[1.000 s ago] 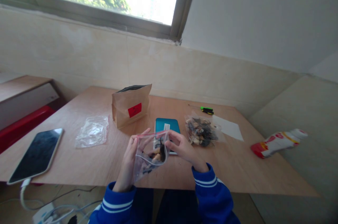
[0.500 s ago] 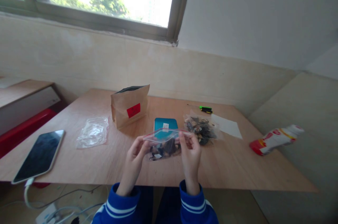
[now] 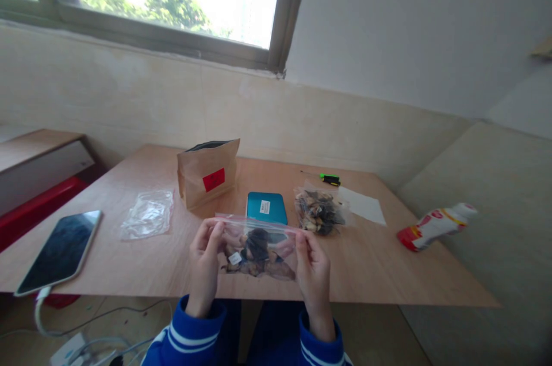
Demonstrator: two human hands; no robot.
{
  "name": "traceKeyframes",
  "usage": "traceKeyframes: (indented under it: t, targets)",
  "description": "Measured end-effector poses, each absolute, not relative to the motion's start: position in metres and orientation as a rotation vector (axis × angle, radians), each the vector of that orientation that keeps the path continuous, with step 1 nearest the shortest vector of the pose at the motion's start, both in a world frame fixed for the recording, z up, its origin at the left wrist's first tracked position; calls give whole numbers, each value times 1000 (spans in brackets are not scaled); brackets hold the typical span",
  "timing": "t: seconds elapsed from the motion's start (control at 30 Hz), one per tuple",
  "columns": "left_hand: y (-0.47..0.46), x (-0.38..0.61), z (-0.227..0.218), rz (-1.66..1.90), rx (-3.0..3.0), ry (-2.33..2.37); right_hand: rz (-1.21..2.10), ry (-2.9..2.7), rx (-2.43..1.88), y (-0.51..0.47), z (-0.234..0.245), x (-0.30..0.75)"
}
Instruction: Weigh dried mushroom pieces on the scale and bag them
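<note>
By the near edge of the table [image 3: 150, 274], six o'clock: zip bag [image 3: 259, 254] of dark and tan dried pieces [image 3: 276, 268] is being held up by its top corners, stretched flat; whether its zip is sealed cannot be told.
Left hand [image 3: 205, 265]: bag's upper corner, nine o'clock side, is being pinched between thumb and fingers.
Right hand [image 3: 314, 268]: opposite corner, three o'clock side, is being pinched likewise.
White packet [image 3: 235, 258]: is being seen through the plastic, toward the bag's eight o'clock.
Blue-topped device [image 3: 276, 209], clock centre: lower part is being overlapped by the bag.
Second filled bag [image 3: 321, 214], three o'clock: is being seen lying just beside the device.
Brown pouch [image 3: 202, 166], eleven o'clock: is being seen standing upright, red label [image 3: 214, 180] facing out.
</note>
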State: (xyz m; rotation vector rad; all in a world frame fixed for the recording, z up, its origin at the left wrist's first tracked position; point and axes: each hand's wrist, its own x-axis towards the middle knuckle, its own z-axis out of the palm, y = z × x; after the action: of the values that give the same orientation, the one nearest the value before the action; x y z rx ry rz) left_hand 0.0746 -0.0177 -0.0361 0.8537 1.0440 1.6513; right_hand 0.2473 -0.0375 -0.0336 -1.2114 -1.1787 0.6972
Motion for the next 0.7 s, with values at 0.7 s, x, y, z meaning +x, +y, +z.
traceKeyframes:
  t: [0.7]
  targets:
    - [-24, 82, -41, 1726, 1015, 1238, 510, -1111, -1184, -33, -42, 257]
